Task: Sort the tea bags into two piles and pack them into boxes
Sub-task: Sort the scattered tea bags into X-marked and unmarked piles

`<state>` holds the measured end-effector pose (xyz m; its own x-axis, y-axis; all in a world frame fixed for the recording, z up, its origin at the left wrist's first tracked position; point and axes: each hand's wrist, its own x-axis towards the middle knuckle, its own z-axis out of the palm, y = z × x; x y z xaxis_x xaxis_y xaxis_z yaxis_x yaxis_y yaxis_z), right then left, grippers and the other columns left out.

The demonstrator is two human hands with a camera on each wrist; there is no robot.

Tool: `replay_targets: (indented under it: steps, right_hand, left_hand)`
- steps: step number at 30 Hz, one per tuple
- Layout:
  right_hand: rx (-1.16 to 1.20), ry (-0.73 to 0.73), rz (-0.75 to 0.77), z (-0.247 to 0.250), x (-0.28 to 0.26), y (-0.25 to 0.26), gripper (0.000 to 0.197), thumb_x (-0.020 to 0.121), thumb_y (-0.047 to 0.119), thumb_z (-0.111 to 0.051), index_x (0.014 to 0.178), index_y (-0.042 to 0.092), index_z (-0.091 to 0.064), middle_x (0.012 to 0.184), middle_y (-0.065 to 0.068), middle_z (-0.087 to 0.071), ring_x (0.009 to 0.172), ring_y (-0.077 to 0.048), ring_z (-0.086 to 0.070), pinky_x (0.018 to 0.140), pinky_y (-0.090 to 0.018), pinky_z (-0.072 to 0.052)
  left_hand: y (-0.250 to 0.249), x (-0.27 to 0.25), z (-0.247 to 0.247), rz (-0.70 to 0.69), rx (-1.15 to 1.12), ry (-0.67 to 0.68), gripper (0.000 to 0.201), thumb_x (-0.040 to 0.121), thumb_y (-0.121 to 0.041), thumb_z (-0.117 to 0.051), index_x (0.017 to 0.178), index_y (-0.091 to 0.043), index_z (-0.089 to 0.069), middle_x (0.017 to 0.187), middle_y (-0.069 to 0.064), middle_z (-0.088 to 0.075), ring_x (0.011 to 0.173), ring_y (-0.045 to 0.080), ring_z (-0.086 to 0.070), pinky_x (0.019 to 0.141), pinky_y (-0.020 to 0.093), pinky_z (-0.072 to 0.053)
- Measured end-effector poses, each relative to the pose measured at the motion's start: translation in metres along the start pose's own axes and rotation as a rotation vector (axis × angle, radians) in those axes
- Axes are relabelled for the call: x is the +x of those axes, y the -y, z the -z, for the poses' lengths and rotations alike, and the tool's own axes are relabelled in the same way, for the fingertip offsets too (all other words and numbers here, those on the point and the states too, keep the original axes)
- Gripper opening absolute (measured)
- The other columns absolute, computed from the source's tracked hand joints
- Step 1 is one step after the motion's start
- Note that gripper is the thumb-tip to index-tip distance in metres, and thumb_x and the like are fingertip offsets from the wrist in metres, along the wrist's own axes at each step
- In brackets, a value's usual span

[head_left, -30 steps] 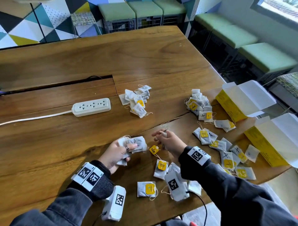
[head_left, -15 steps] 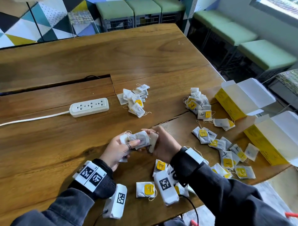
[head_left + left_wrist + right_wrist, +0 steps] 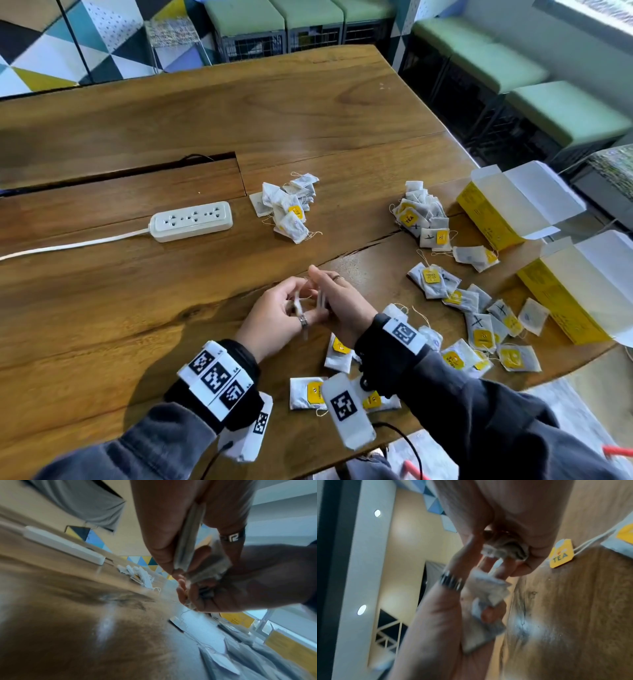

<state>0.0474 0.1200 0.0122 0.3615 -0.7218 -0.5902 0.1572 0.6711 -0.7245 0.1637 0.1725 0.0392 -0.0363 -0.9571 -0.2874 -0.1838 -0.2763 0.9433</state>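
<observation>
Over the table's near middle my two hands meet. My left hand (image 3: pixel 291 305) grips a small stack of white tea bags (image 3: pixel 187 539) on edge between thumb and fingers. My right hand (image 3: pixel 323 291) pinches a tea bag (image 3: pixel 505 549) right against that stack. One sorted pile (image 3: pixel 289 209) lies at the centre and another pile (image 3: pixel 419 212) to the right. Loose tea bags (image 3: pixel 479 318) with yellow tags are scattered at the near right and under my right wrist. Two open yellow boxes (image 3: pixel 486 212) (image 3: pixel 561 301) stand at the right edge.
A white power strip (image 3: pixel 191 221) with its cable lies left of the centre pile, by a cable slot (image 3: pixel 120 171) in the wooden table (image 3: pixel 137 291). Green stools (image 3: pixel 568 113) stand beyond the table's right edge.
My right hand lifted a tea bag off the table and brought it to my left hand. The stack in my left hand has turned from lying flat to standing on edge.
</observation>
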Motion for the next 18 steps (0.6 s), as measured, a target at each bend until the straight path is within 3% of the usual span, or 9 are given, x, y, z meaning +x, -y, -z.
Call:
replay_targets:
  steps: [1, 3, 7, 9, 11, 14, 18]
  right_hand:
    - [-0.001, -0.015, -0.011, 0.005, -0.002, 0.001, 0.026, 0.092, 0.031, -0.055, 0.104, 0.008, -0.050, 0.069, -0.005, -0.056, 0.054, -0.015, -0.056, 0.051, -0.025, -0.047]
    - [-0.022, -0.093, -0.028, 0.021, -0.005, 0.004, 0.016, 0.090, 0.025, -0.059, 0.095, 0.013, -0.050, 0.062, -0.001, -0.049, 0.044, -0.010, -0.051, 0.043, -0.020, -0.042]
    - [-0.151, -0.109, -0.002, 0.050, -0.013, 0.010, 0.015, 0.090, 0.027, -0.059, 0.087, 0.014, -0.053, 0.061, 0.001, -0.045, 0.040, -0.006, -0.045, 0.041, -0.019, -0.040]
    - [-0.364, -0.094, 0.010, 0.057, -0.018, 0.011, 0.025, 0.091, 0.035, -0.056, 0.086, 0.010, -0.059, 0.058, 0.001, -0.046, 0.040, -0.009, -0.042, 0.038, -0.019, -0.036]
    - [-0.686, -0.083, 0.059, 0.061, -0.021, 0.009, 0.033, 0.089, 0.036, -0.059, 0.091, 0.003, -0.061, 0.061, -0.001, -0.051, 0.048, -0.013, -0.045, 0.045, -0.022, -0.039]
    - [-1.158, -0.043, 0.152, 0.062, -0.026, 0.002, 0.025, 0.084, 0.035, -0.065, 0.093, 0.012, -0.064, 0.071, 0.003, -0.057, 0.063, -0.009, -0.051, 0.061, -0.023, -0.041]
    - [-1.305, -0.011, 0.237, 0.061, -0.031, 0.000, 0.019, 0.082, 0.028, -0.067, 0.099, 0.020, -0.063, 0.078, 0.002, -0.056, 0.071, -0.011, -0.051, 0.063, -0.023, -0.038]
  left_hand:
    - [0.002, -0.003, 0.002, 0.012, -0.028, -0.030, 0.023, 0.081, -0.010, -0.069, 0.096, -0.025, -0.060, 0.089, -0.016, -0.063, 0.063, 0.001, -0.059, 0.064, 0.019, -0.048]
    - [0.011, -0.006, 0.010, 0.046, 0.128, -0.033, 0.017, 0.087, -0.013, -0.062, 0.090, -0.030, -0.061, 0.091, -0.021, -0.058, 0.066, -0.002, -0.055, 0.070, 0.025, -0.045]
    - [0.031, -0.016, 0.013, 0.145, 0.517, 0.319, 0.007, 0.088, -0.026, -0.061, 0.093, -0.030, -0.060, 0.099, -0.010, -0.061, 0.075, 0.000, -0.056, 0.069, 0.016, -0.044]
    - [0.037, -0.021, 0.007, 0.117, 0.755, 0.423, 0.023, 0.080, -0.043, -0.066, 0.098, -0.032, -0.059, 0.093, -0.011, -0.061, 0.079, 0.003, -0.056, 0.070, 0.017, -0.043]
    - [0.040, -0.026, -0.001, 0.044, 1.044, 0.431, 0.037, 0.074, -0.054, -0.065, 0.102, -0.031, -0.056, 0.096, -0.011, -0.062, 0.089, 0.010, -0.059, 0.073, 0.024, -0.044]
    - [0.042, -0.027, -0.010, -0.050, 1.193, 0.369, 0.028, 0.076, -0.043, -0.064, 0.097, -0.026, -0.058, 0.107, -0.007, -0.060, 0.102, 0.018, -0.059, 0.076, 0.028, -0.043]
    - [0.039, -0.024, -0.007, -0.010, 1.137, 0.386, 0.023, 0.079, -0.038, -0.064, 0.098, -0.025, -0.062, 0.110, -0.007, -0.058, 0.104, 0.016, -0.056, 0.076, 0.026, -0.042]
